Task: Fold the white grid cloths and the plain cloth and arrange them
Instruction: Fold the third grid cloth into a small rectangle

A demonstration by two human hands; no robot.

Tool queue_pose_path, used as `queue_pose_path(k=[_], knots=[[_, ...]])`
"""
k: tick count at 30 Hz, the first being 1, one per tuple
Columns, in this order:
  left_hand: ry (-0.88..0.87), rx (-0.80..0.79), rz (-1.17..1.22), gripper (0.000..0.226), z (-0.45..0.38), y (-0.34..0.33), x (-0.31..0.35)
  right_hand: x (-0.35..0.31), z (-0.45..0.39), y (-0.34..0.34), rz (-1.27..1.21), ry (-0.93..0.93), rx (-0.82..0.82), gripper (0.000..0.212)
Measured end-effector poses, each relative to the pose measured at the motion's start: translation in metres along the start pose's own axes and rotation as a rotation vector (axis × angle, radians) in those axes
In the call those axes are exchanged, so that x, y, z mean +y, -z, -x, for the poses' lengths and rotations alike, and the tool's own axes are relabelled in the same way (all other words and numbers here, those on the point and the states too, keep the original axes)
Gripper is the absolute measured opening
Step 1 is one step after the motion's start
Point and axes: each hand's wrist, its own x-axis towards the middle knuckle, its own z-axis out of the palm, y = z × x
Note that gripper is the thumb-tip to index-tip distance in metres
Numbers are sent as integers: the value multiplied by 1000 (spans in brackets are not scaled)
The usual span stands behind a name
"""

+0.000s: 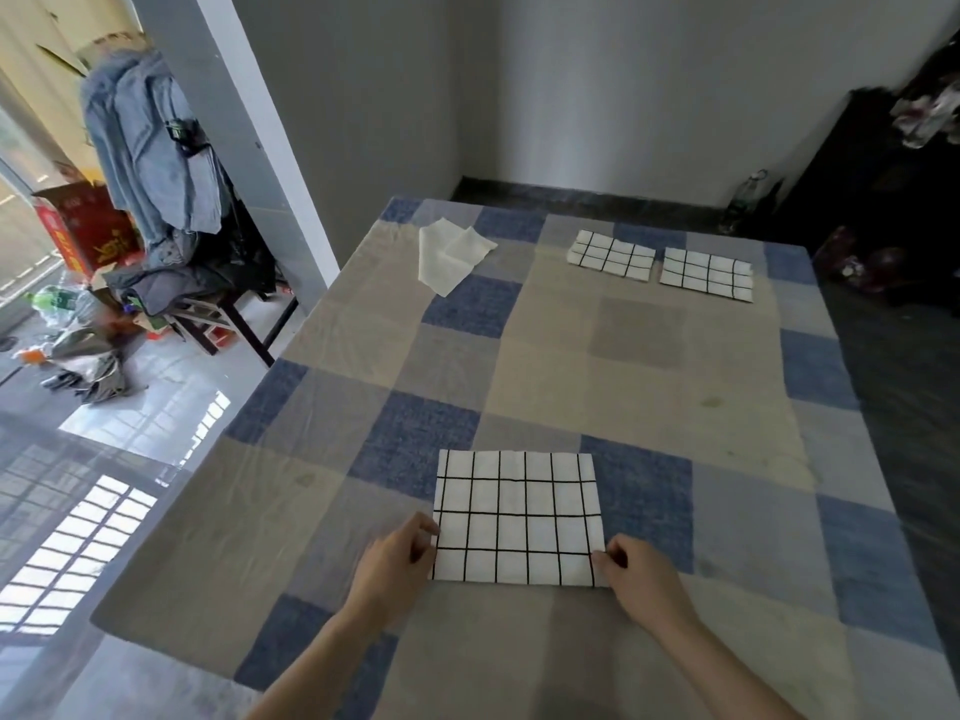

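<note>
A white grid cloth [519, 517] lies flat as a folded rectangle on the near part of the checked table cover [649, 376]. My left hand [397, 566] pinches its near left corner. My right hand [636, 576] pinches its near right corner. Two smaller folded grid cloths lie side by side at the far right: one [610, 253] on the left, the other [706, 273] on the right. The plain white cloth [451, 254] lies loosely rumpled at the far left of the table.
The table's left edge borders a tiled floor with a chair [218, 309] heaped with clothes and a red box [85, 226]. Dark furniture [878, 189] and a bottle [748, 197] stand beyond the far right corner. A grey wall runs behind.
</note>
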Motion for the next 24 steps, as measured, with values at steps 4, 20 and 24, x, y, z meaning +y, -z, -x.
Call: queue_pose_path(k=[4, 20, 24], knots=[[-195, 111, -215, 20, -1, -6, 6, 0, -1, -3, 35, -2, 14, 29], [-488, -39, -498, 50, -26, -70, 41, 2, -2, -8, 72, -14, 40, 24], [-387, -32, -514, 66, -28, -71, 46, 0, -7, -6, 113, -30, 18, 21]])
